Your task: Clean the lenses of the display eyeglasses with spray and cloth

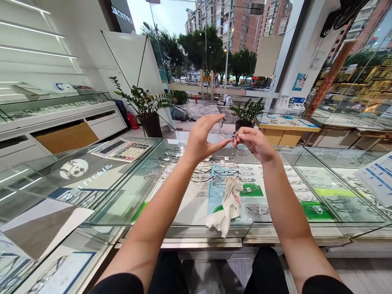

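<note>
Above the glass counter, a pair of thin-rimmed eyeglasses [244, 154] is held up between both hands, tilted. My left hand [200, 134] spans one round rim, its fingertips at the top and its thumb at the bottom near the bridge. With fingers closed in a pinch, my right hand [256, 143] grips the frame around the middle, the other rim hanging just under it. Part of the frame is hidden by the right fingers. A crumpled pale cloth [229, 206] lies on the counter below, between my forearms.
Rows of eyeglass frames [226, 172] show under the counter glass [190, 224]. A large calculator [121, 149] rests at the left. Potted plants [150, 104] stand beyond the counter, before the shop window. A printed sheet [378, 179] is at the right.
</note>
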`<control>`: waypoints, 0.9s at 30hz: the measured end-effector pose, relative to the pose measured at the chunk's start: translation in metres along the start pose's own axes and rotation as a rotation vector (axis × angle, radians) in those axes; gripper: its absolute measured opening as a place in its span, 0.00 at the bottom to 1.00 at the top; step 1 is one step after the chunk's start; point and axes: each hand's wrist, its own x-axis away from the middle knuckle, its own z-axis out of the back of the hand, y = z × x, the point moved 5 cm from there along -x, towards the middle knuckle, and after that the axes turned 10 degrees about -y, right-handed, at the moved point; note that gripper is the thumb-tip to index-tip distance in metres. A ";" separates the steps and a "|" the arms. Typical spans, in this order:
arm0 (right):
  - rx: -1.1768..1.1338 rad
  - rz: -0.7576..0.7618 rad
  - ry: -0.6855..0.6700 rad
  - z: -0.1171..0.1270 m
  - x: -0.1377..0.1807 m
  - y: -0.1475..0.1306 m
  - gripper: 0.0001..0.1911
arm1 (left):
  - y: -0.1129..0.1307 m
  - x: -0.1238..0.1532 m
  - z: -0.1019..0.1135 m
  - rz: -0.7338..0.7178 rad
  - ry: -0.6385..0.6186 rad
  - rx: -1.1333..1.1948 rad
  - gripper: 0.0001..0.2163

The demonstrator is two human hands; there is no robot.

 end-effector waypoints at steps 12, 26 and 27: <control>0.696 0.385 0.454 -0.011 0.019 -0.063 0.19 | 0.022 -0.011 0.051 0.074 0.360 -0.116 0.29; 0.997 0.451 0.614 -0.034 0.030 -0.070 0.24 | 0.031 -0.002 0.056 0.197 0.408 -0.156 0.24; 0.990 0.447 0.611 -0.034 0.030 -0.070 0.24 | 0.031 -0.001 0.057 0.202 0.409 -0.150 0.24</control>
